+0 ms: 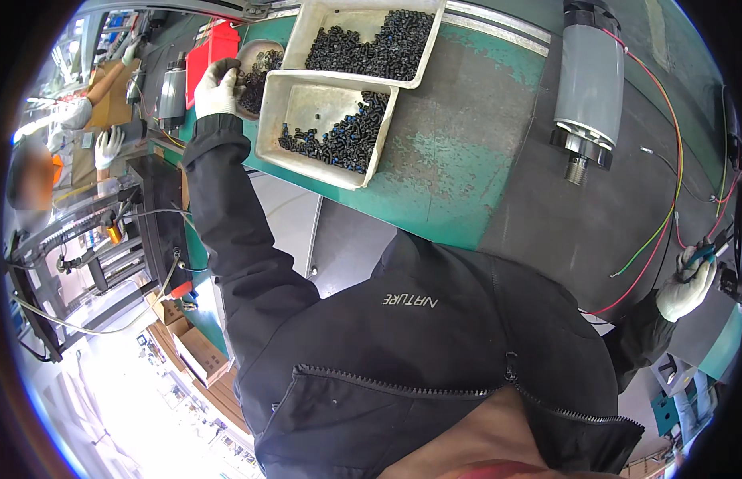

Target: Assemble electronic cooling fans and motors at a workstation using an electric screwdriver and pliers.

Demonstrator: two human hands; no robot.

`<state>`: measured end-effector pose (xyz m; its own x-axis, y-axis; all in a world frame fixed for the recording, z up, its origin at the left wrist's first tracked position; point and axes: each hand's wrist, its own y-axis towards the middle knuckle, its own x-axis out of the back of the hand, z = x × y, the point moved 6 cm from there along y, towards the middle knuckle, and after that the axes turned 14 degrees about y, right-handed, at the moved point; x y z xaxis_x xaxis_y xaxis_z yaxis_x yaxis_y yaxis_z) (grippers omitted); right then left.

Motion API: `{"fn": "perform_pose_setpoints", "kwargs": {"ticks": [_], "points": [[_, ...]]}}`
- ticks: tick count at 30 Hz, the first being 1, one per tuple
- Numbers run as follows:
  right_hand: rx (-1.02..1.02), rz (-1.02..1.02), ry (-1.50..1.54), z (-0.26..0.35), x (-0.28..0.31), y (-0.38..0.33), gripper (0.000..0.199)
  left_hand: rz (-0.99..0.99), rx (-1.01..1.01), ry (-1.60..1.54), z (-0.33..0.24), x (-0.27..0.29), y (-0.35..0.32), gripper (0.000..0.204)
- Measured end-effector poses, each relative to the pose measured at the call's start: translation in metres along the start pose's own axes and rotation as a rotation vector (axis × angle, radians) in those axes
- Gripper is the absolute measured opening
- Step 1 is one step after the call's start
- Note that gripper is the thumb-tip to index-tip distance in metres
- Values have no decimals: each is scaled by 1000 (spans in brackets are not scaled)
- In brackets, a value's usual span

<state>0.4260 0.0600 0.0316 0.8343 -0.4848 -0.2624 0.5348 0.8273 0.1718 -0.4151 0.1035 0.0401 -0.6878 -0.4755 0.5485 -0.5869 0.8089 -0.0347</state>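
My left hand [218, 89], in a white glove, is at the left rim of a small round bowl [248, 56] of tiny black parts. Its fingers are curled together; whatever they pinch is too small to make out. Two pale trays adjoin the bowl: the nearer tray [271, 120] and the farther tray [295, 40], both with piles of small black screw-like pieces [371, 48]. Far to the right, my gloved right hand [684, 294] is closed around a hand tool with teal and black parts [700, 254], its exact kind unclear.
A grey cylindrical motor [590, 80] with a toothed shaft lies at the bench's right, its coloured wires [676, 160] trailing toward my right hand. Beyond my left hand are a red bin [210, 54] and another motor [173, 96]. A co-worker's gloved hand [109, 148] shows at far left.
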Motion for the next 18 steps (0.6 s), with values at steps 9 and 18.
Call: {"fn": "perform_pose_setpoints", "kwargs": {"ticks": [9,18], "points": [[22,54,43,3,-13,-4,33,268,-599,1631,-73,-35,-7,23],[10,4,-9,13,-38,-17,37,619,-501,2149,-68,-55,5,25]]}}
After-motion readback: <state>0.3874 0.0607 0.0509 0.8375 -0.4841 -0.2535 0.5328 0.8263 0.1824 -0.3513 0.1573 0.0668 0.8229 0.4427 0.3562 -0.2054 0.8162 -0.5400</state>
